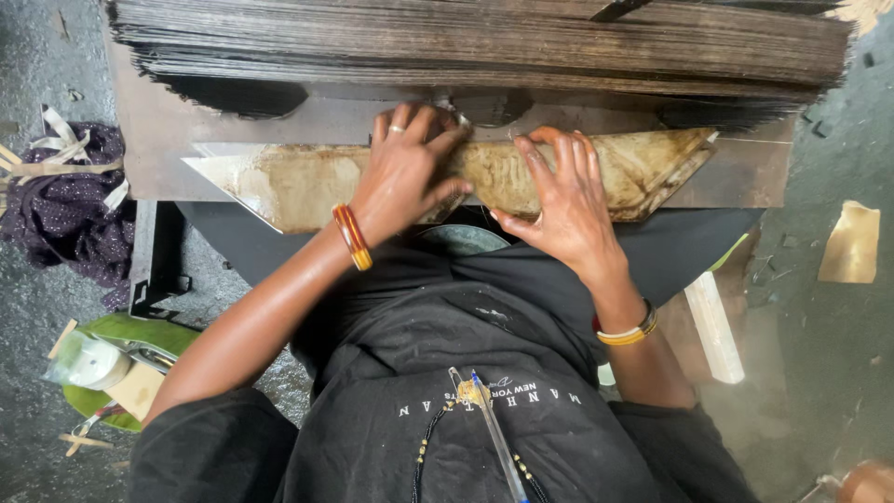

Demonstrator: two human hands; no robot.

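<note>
From over the person's head, one long, stained, tan-brown sheet with pointed ends [298, 182] lies flat across the grey metal work table [158, 140], just in front of a big stack of thin dark sheets [484, 42] piled at the table's far edge. Both hands rest on the tan sheet near its middle. The left hand [407, 168] lies palm down with fingers curled together, their tips bent over the sheet's far edge. The right hand [562, 196] lies beside it with fingers spread and flat, thumb towards the body, pressing the sheet down. Neither hand has lifted it.

As I judge it, the tall stack suggests many pieces already handled, and this one is mid-way, held in place at the table.

Left of the table, on the floor, sits a green tray [116, 335] holding a clear plastic packet with a pale roll [88, 363] and a small tan card; no label is legible. Right of the table lies a tan scrap of sheet [849, 244].
</note>
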